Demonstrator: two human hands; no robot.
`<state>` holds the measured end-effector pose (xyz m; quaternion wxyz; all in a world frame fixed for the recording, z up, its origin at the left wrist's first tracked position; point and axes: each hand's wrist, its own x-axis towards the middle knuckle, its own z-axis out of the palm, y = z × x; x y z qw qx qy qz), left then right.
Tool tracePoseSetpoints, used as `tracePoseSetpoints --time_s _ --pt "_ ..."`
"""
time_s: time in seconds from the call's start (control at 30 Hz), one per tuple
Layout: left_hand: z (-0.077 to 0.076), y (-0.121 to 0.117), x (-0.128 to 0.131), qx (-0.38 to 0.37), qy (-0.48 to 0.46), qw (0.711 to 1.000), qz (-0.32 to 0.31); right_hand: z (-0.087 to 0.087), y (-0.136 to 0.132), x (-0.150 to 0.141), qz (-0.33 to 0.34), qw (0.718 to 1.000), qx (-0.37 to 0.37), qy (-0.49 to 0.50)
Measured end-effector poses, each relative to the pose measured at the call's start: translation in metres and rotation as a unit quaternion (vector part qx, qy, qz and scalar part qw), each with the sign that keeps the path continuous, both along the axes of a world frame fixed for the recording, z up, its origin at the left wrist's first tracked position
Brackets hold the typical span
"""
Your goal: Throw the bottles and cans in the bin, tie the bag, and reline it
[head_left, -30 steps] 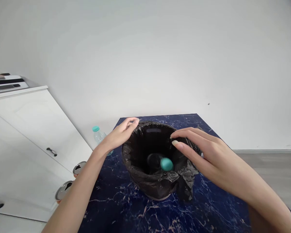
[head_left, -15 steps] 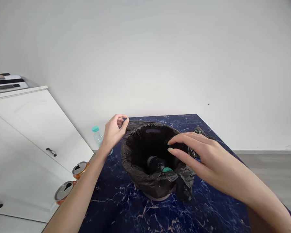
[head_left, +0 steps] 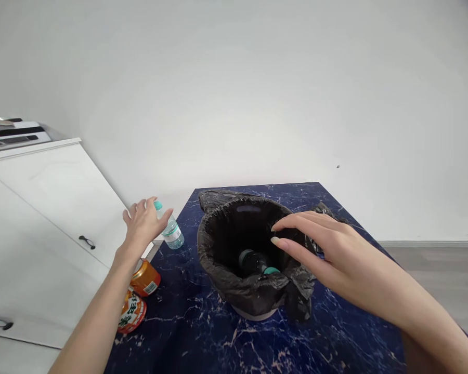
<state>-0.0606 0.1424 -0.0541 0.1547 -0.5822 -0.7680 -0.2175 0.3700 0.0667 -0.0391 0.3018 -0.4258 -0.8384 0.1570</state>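
Note:
A trash can lined with a black plastic bag (head_left: pixel 234 296) stands on the dark blue marbled table (head_left: pixel 203 332). Inside it lies a bottle with a teal cap (head_left: pixel 271 270). My right hand (head_left: pixel 327 249) hovers over the can's right rim, thumb and fingers apart, holding nothing. At the left, my left hand (head_left: pixel 145 224) is open with fingers spread, beside the cap of a clear plastic bottle (head_left: pixel 173 234); whether it touches the bottle I cannot tell. Two orange drink cans, one farther (head_left: pixel 146 278) and one nearer (head_left: pixel 131 311), are partly hidden behind my left forearm.
A white cabinet (head_left: pixel 54 208) with black handles borders the table's left side, with several items (head_left: pixel 15 132) on top. A pale wall (head_left: pixel 249 104) rises behind the table. Crumpled black plastic (head_left: pixel 327 210) lies right of the can.
My left hand has left the bag's far left edge and moved left to the clear bottle, its fingers spreading. My right hand has stayed almost still.

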Motion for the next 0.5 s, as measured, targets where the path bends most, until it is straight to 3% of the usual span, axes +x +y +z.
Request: tracePoseSetpoints --time_s 0.1,0.2,0.33,0.43,0.5 --pt "-0.008 -0.004 0.001 -0.045 -0.010 0.999 -0.012 -0.001 0.000 -0.001 0.004 1.000 0.008 -0.004" --pt "-0.010 -0.009 0.011 -0.039 -0.018 0.999 -0.020 -0.003 -0.002 0.000 0.005 1.000 0.011 -0.005" --pt "0.004 -0.017 0.032 0.018 -0.028 0.999 -0.041 -0.002 -0.003 0.002 0.003 1.000 0.002 -0.004" --pt "0.031 -0.030 0.061 0.131 -0.034 0.988 -0.077 -0.001 -0.002 0.002 0.004 1.000 -0.011 -0.001" --pt "0.054 -0.043 0.086 0.293 -0.054 0.939 -0.169 0.000 -0.002 0.003 0.001 1.000 -0.016 0.008"
